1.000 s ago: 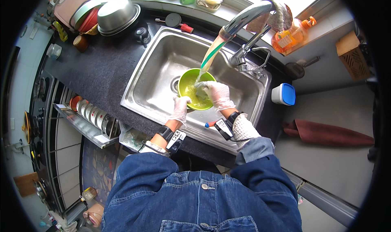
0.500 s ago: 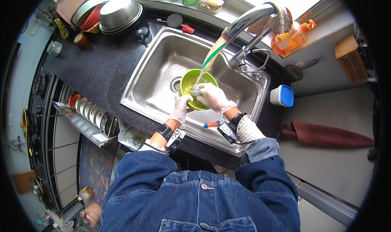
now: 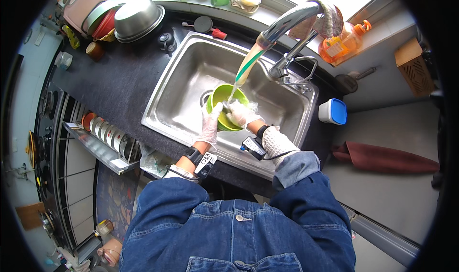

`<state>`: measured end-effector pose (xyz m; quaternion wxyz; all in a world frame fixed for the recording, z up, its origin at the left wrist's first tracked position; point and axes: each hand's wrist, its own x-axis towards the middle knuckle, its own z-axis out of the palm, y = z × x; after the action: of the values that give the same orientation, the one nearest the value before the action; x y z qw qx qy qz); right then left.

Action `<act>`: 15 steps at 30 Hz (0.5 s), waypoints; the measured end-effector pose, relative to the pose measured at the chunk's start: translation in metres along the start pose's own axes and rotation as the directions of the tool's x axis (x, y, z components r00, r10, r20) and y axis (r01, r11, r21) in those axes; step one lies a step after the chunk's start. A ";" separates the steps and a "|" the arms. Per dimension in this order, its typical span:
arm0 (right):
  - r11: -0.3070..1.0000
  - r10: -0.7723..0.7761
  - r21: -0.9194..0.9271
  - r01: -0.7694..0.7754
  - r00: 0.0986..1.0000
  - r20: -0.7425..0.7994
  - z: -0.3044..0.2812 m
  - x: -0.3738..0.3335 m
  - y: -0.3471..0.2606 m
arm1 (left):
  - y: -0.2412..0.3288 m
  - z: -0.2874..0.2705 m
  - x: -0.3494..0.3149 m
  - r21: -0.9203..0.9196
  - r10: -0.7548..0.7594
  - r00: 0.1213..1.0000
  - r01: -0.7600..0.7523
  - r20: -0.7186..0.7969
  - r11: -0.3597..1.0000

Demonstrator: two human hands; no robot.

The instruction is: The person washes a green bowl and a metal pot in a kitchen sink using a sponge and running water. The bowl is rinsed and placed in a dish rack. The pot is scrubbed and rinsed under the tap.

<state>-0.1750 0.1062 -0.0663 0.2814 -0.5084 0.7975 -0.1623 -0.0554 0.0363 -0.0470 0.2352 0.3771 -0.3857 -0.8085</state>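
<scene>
A lime-green bowl (image 3: 243, 97) is tilted over the sink (image 3: 191, 71), under water running from a hose with a green stripe (image 3: 249, 67) on the tap. My left hand (image 3: 210, 121), in a thin clear glove, grips the bowl's near-left side, thumb at the rim. My right hand (image 3: 242, 114), gloved likewise, is inside the bowl with its fingers curled against the inner wall. Something small and greyish shows at its fingertips, blurred by water; its kind is unclear. The drain (image 3: 205, 98) is partly hidden behind the bowl.
The chrome tap (image 3: 291, 21) arches over the sink, draped with a cloth (image 3: 331, 21). An orange soap bottle (image 3: 342, 45) stands behind it. Right of the sink is a blue-lidded tub (image 3: 333, 111). Metal bowls (image 3: 137, 19) and a black lidded jar (image 3: 167, 42) sit on the left counter.
The bowl has tipped over further and shifted slightly left. My right hand has moved a little down inside it, and my right wrist now covers the orange-and-blue item on the sink's near edge.
</scene>
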 end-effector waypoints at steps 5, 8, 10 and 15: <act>0.682 0.072 0.692 -0.235 0.964 0.256 0.007 -0.007 -0.021 | -0.016 -0.006 0.017 0.104 0.117 0.989 -0.108 -0.092 0.989; 0.643 0.081 0.731 -0.228 0.970 0.231 0.000 -0.015 -0.022 | -0.017 -0.008 0.022 0.164 0.223 0.970 -0.206 -0.096 0.965; 0.907 0.106 0.373 -0.195 0.963 0.246 -0.012 -0.024 -0.010 | -0.013 -0.009 0.022 0.119 0.182 0.979 -0.170 -0.096 0.978; 0.722 0.205 0.690 -0.055 0.969 -0.137 -0.031 -0.040 0.021 | 0.003 -0.011 0.011 -0.002 -0.089 0.995 0.089 -0.046 0.996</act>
<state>-0.1964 0.1506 -0.0419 0.3757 -0.2928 0.7407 -0.4738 -0.0526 0.0223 -0.0543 0.2079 0.4123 -0.3633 -0.8092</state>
